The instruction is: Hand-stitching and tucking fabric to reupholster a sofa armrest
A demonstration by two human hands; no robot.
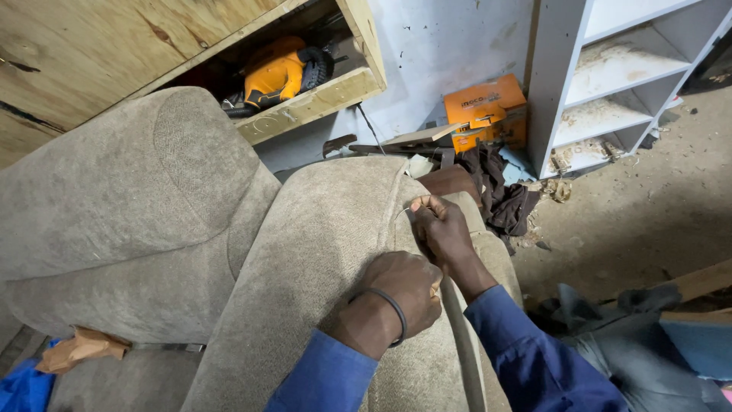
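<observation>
A beige upholstered sofa armrest (320, 252) fills the middle of the view, with a seam running along its right side. My left hand (400, 294), a dark band on its wrist, presses closed on the fabric edge by the seam. My right hand (442, 229) is just beyond it, fingers pinched on a thin curved needle (402, 214) at the seam. Both arms wear blue sleeves. A second cushioned sofa part (130, 214) lies to the left.
An orange power tool (278, 72) sits in a plywood shelf at the top. An orange box (486, 111) and dark cloth (503, 191) lie by a white shelf unit (610, 84). Dusty floor at right; grey cloth (633, 343) at lower right.
</observation>
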